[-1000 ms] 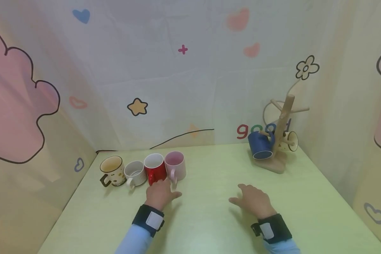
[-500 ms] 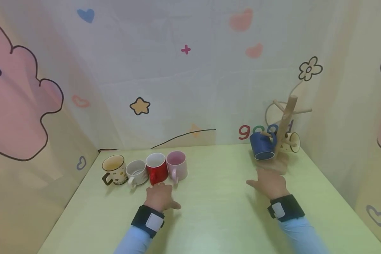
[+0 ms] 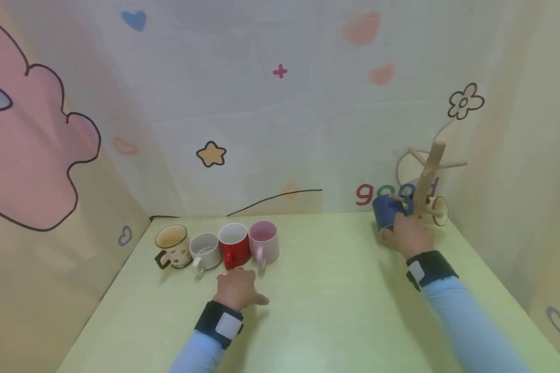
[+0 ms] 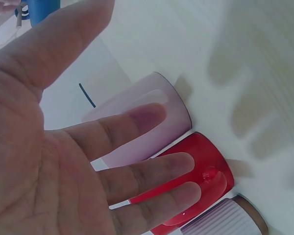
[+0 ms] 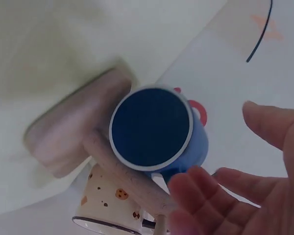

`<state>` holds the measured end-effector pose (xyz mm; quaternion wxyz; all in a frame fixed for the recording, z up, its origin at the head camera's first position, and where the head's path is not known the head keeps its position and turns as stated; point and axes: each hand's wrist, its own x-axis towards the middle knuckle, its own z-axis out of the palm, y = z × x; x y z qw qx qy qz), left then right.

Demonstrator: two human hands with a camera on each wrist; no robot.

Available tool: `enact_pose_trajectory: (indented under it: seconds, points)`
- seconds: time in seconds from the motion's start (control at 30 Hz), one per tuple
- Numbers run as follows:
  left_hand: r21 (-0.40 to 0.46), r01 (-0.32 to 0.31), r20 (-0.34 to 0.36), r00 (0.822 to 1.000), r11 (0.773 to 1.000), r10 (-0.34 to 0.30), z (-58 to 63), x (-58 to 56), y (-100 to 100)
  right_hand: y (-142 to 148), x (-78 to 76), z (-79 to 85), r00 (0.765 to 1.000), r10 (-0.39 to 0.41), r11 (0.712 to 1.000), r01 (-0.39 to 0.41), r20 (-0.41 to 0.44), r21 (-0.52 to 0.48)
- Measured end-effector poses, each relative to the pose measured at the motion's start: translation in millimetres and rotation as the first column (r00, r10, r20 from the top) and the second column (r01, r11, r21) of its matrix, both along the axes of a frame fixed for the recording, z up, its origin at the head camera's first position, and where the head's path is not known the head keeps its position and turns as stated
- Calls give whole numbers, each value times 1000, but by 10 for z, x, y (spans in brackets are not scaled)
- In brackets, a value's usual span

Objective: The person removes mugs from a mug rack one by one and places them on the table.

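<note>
A blue mug (image 3: 385, 211) hangs mouth down from a peg of the wooden mug tree (image 3: 430, 168). My right hand (image 3: 413, 235) is right at it; in the right wrist view the thumb stands apart from the mug and the loosely bent fingers (image 5: 193, 196) overlap its handle side. Whether they touch it, I cannot tell. A cream mug (image 5: 105, 200) hangs on the tree's other side. My left hand (image 3: 235, 290) hovers in front of the red mug (image 3: 236, 251), fingers spread, holding nothing. Beside the red mug stand a pink mug (image 3: 265, 243) and a white ribbed mug (image 3: 207, 253).
At the row's left end stands a cream spotted mug (image 3: 175, 247) with a dark handle. Upper pegs (image 3: 452, 165) of the tree stick out above the hanging mugs. A patterned cloth (image 3: 280, 129) walls in the back and sides of the pale table (image 3: 317, 311).
My right hand has moved forward and right from over the table to the blue mug on the tree. The left hand has stayed near the red mug. The head view has shifted slightly.
</note>
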<state>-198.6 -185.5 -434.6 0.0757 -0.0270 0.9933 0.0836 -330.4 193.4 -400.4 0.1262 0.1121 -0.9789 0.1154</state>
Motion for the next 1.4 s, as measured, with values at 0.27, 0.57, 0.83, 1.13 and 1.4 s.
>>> enact_pose_trajectory:
  seconds: [0.27,0.57,0.83,1.13,1.4]
  points:
    - [-1,-16,13,1000,1000,16,33,69,-20,-3,-419,140,998,-41,999,39,-47,-30]
    - [-10,-21,7,1000,1000,21,-10,52,-59,-13,-747,190,998,-37,995,33,48,90]
    - [4,-29,23,999,1000,29,-20,58,-57,26,-898,134,995,-28,994,17,98,110]
    - [16,-39,39,999,999,39,-20,40,-37,22,-921,72,1000,-10,999,10,-3,53]
    - [9,-21,38,999,1000,21,-14,43,1,-13,-863,94,1000,-24,1000,24,-10,-2]
